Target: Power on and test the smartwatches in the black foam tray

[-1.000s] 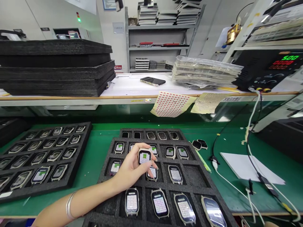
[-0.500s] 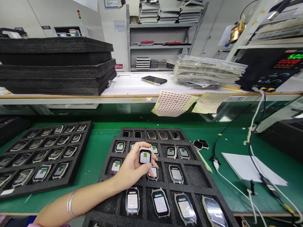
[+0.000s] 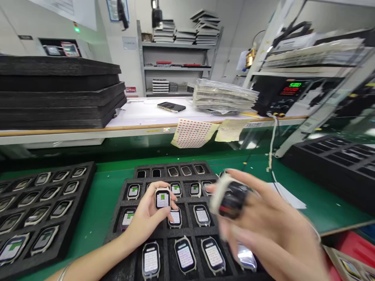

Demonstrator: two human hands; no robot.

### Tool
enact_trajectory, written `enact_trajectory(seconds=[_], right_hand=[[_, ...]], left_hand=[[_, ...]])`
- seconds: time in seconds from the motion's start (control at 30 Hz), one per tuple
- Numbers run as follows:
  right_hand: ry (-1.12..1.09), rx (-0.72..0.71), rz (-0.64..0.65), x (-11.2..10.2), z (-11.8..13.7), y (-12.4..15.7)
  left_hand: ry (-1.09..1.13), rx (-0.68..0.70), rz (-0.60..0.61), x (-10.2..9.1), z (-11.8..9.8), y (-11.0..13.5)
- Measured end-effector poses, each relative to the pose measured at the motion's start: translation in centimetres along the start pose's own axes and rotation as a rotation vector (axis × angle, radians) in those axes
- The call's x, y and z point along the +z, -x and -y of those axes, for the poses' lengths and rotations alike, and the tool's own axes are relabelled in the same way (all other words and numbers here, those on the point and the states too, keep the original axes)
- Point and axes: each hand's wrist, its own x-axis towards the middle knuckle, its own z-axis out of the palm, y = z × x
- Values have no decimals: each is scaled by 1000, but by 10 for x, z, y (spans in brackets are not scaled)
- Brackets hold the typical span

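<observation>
My left hand point(image 3: 143, 214) pinches a smartwatch body point(image 3: 162, 198) without a strap, its lit screen facing me with a green block on white. It hovers over a black foam tray point(image 3: 168, 235) whose pockets hold several similar watches, many lit. My right hand point(image 3: 272, 230), smeared by motion, grips another watch body point(image 3: 233, 197) over the tray's right side. That one has a pale frame, and a dark glossy face shows. Beneath the right hand, a watch point(image 3: 246, 257) in a tray pocket is partly covered.
At left lies another foam tray point(image 3: 83, 199) of watches. Stacked black foam point(image 3: 58, 93), a phone point(image 3: 171, 107), plastic trays point(image 3: 225, 97) and a power supply point(image 3: 281, 95) stand on the shelf. Dotted sticker sheets point(image 3: 193, 132) hang from its edge. White paper point(image 3: 290, 197) and a black tray point(image 3: 328, 175) lie right.
My right hand has come into view from the right with a watch in its fingers. My left hand still holds its watch. The view has turned to the right.
</observation>
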Motion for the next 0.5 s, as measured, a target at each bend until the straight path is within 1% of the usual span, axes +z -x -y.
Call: enact_trajectory(seconds=[0.1, 0.17, 0.27, 0.33, 0.4, 0.5], right_hand=[[-95, 9, 10, 6, -6, -20], [-73, 19, -17, 10, -14, -27], [-24, 30, -69, 16, -22, -31], [-33, 31, -69, 21, -23, -29], [-77, 40, 2, 25, -19, -25], [-166, 43, 194, 29, -10, -10]], left_hand=[[-33, -14, -20, -1, 0, 2], [-53, -28, -29, -1, 0, 2], [-73, -39, -45, 0, 0, 2], [-73, -28, -70, 0, 0, 2], [-62, -23, -82, 0, 1, 2], [-33, -36, -49, -1, 1, 2]])
